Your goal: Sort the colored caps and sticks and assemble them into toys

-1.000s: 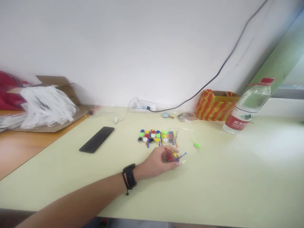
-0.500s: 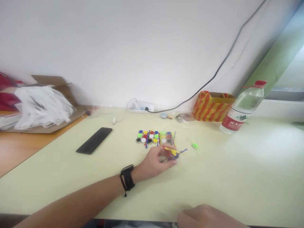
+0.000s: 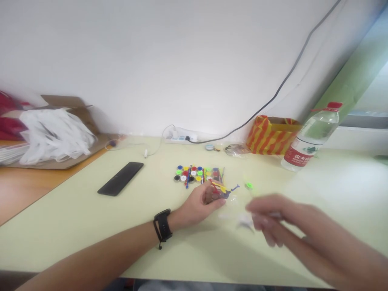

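My left hand (image 3: 197, 204) is closed around a small bunch of thin plastic arrows (image 3: 222, 189) in yellow, red and blue, whose ends stick out past the fingertips. Its palm side is partly hidden. To its right is my right hand (image 3: 281, 220), blurred by motion, with thumb and fingers brought together. A whitish, smeared shape (image 3: 245, 222) shows at its fingertips; what it is cannot be made out. Behind the left hand lie rows of small coloured discs (image 3: 184, 173) with similar arrows across them. A single green disc (image 3: 249, 186) lies apart on the right.
On the pale table (image 3: 75, 230) lies a black phone-like slab (image 3: 121, 178). A power strip (image 3: 178, 139) with cables stands by the wall. At the right are a striped bag (image 3: 269, 137) and a water bottle (image 3: 309, 139); a cardboard box (image 3: 68, 101) with white strips is left.
My right hand has risen from the table's front edge and come in beside the left. The left hand has shifted slightly upward, still holding the arrows.
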Available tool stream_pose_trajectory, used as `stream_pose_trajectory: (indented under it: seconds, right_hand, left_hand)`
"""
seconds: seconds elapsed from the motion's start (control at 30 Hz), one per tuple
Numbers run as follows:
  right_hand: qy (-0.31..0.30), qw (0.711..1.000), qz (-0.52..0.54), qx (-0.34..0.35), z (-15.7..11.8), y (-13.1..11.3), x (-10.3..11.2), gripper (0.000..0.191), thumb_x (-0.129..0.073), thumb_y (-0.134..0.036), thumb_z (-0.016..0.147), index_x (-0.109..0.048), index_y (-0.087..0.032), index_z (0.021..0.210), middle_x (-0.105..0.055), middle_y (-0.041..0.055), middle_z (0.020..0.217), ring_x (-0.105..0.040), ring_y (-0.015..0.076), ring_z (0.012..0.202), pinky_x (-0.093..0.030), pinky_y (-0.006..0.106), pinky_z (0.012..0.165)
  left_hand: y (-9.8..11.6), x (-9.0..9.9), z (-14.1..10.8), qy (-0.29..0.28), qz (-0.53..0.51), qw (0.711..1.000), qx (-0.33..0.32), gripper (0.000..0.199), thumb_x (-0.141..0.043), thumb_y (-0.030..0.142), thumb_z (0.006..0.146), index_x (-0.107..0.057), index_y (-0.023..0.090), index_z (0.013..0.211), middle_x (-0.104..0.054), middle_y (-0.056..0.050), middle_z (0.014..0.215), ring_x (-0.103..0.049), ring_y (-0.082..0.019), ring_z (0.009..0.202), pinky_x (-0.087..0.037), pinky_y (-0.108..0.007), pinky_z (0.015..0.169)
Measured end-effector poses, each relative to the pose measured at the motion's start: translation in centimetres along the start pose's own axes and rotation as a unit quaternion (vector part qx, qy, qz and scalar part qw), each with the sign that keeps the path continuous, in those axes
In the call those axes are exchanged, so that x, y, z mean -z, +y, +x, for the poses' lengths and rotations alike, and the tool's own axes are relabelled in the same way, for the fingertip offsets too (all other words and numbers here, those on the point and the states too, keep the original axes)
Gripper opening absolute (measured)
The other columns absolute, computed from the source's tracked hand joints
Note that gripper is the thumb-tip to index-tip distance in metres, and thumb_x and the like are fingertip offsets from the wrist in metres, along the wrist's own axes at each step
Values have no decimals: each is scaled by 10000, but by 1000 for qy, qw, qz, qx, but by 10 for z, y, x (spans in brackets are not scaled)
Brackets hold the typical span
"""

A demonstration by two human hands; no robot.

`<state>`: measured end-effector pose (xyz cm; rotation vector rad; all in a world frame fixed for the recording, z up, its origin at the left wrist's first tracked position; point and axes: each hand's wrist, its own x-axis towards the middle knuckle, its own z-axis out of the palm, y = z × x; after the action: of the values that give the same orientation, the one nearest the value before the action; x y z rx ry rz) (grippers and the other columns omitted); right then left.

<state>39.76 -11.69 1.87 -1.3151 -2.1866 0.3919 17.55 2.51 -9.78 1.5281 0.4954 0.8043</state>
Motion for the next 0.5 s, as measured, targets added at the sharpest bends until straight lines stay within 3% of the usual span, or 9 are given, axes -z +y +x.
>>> stream_pose_trajectory:
  seconds: [0.1,0.23,0.37,0.5]
  right_hand:
    - [37,999,-5,-13,27,4,26,197,-543,-349,1030,-630,-278,1192,-734,34,827,-699,197,681,-593,281,607]
    - [63,996,-62,-5,70,7,48,129,-599,-361,992,-678,-263,964,-704,20,744,-657,181,601,-499,262,490]
    - [77,993,-88,27,97,7,49,120,-638,-317,947,-729,-252,902,-733,26,809,-688,194,700,-522,280,569]
    - [122,987,-95,39,107,5,40,82,-675,-250,886,-737,-247,831,-712,8,756,-649,173,655,-491,287,569]
  left_hand:
    - [-2,3,2,-29,-31,999,6,489,-837,364,831,-625,189,1236,-713,-118,1175,-694,-255,1093,-556,-385,942]
    - [-2,6,3,-27,30,999,33,419,-839,367,819,-694,157,1152,-728,-67,915,-695,-217,893,-555,-351,830]
    - [3,4,2,-18,68,997,26,286,-804,399,844,-720,142,936,-711,-60,880,-656,-192,828,-531,-311,770]
    - [5,1,1,-18,76,997,19,311,-787,399,859,-723,154,1040,-709,-60,926,-641,-184,834,-520,-299,767]
